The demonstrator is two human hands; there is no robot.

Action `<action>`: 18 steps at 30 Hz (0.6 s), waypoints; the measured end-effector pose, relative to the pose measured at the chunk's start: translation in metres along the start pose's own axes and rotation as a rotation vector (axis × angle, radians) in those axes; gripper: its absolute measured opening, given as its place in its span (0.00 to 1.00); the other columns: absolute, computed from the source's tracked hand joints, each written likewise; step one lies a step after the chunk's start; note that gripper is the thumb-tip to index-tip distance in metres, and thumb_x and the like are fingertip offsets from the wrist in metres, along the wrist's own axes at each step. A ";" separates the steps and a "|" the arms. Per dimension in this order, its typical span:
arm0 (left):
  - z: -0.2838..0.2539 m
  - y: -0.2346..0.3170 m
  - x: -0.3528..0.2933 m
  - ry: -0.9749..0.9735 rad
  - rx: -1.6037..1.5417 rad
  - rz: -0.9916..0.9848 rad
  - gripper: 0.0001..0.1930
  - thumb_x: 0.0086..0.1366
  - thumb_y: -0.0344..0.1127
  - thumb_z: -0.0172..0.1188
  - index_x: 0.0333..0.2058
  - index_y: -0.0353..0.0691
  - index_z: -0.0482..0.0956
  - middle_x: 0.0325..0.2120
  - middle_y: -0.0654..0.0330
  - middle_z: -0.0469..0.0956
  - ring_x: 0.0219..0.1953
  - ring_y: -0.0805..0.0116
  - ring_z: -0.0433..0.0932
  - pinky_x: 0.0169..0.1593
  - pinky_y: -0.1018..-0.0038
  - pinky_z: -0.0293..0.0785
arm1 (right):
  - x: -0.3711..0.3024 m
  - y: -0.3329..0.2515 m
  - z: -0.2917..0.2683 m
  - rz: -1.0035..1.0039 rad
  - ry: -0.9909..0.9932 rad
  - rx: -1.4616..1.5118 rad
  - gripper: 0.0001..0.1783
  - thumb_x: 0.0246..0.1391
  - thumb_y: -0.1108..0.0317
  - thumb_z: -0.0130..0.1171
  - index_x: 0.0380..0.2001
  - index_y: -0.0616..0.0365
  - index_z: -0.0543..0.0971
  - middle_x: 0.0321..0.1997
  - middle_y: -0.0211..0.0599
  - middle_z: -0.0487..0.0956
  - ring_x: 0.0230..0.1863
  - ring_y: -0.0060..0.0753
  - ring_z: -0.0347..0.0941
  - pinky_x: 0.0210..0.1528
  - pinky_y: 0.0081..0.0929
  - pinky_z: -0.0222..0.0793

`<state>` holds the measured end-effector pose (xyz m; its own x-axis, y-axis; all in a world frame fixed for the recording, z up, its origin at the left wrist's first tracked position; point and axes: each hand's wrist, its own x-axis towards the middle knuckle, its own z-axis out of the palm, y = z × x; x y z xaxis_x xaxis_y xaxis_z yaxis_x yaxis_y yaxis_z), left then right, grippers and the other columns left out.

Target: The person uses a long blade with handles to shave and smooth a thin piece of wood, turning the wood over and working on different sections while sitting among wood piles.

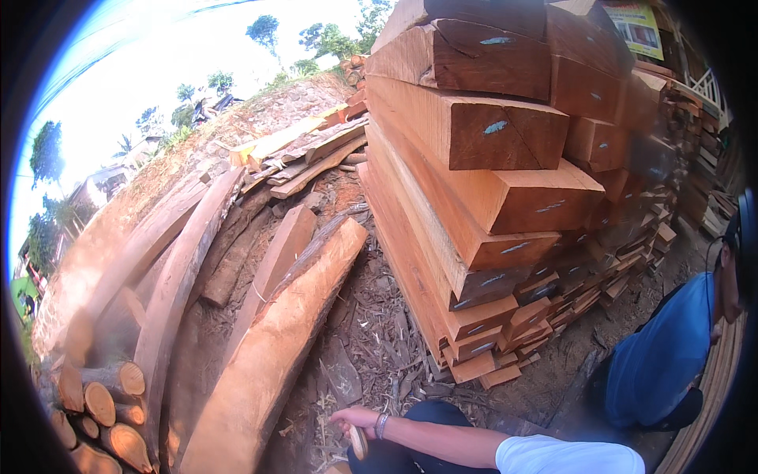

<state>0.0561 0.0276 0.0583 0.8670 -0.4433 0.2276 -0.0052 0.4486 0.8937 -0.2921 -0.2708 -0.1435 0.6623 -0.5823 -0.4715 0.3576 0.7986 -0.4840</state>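
My right hand [353, 417] is low in the middle of the view, on a forearm with a bracelet that comes in from the lower right. Its fingers are closed round a rounded wooden handle [360, 445]; what that handle belongs to cannot be made out. Dark-clothed knees [438, 414] are just under the forearm. Left of the hand lies a long, thick wooden slab [272, 347] with a pale sawn face and bark along its edge, not touched by the hand. My left hand does not show.
A tall stack of sawn beams [505, 134] stands ahead and to the right. Curved planks [181, 245] and cut logs [100, 403] lie at left. Wood chips [375, 316] cover the ground. A person in a blue shirt [659, 355] is at the right.
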 end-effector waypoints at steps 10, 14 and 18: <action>0.017 0.015 -0.025 -0.472 -0.428 0.195 0.23 0.62 0.62 0.50 0.29 0.46 0.67 0.13 0.67 0.62 0.16 0.76 0.61 0.24 0.72 0.64 | -0.017 -0.011 -0.002 -0.108 0.091 -0.184 0.14 0.53 0.63 0.62 0.21 0.57 0.70 0.11 0.24 0.66 0.12 0.22 0.65 0.17 0.24 0.68; -0.032 -0.022 -0.006 -0.392 -0.148 0.459 0.19 0.65 0.58 0.45 0.34 0.48 0.57 0.24 0.64 0.55 0.24 0.75 0.56 0.28 0.73 0.55 | 0.002 -0.009 -0.018 -0.346 0.126 -0.656 0.16 0.52 0.61 0.64 0.21 0.57 0.70 0.13 0.25 0.68 0.12 0.17 0.64 0.16 0.19 0.66; -0.027 0.020 -0.029 -0.561 -0.282 0.359 0.28 0.70 0.59 0.34 0.15 0.47 0.52 0.08 0.70 0.46 0.09 0.80 0.42 0.13 0.79 0.39 | -0.005 0.021 0.034 -0.503 -0.104 -0.817 0.18 0.55 0.62 0.60 0.20 0.56 0.65 0.12 0.28 0.68 0.11 0.19 0.67 0.14 0.21 0.67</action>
<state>0.0439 0.0703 0.0588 0.4491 -0.5288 0.7202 -0.0472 0.7909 0.6101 -0.2656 -0.2460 -0.1257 0.6256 -0.7799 -0.0200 0.0728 0.0839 -0.9938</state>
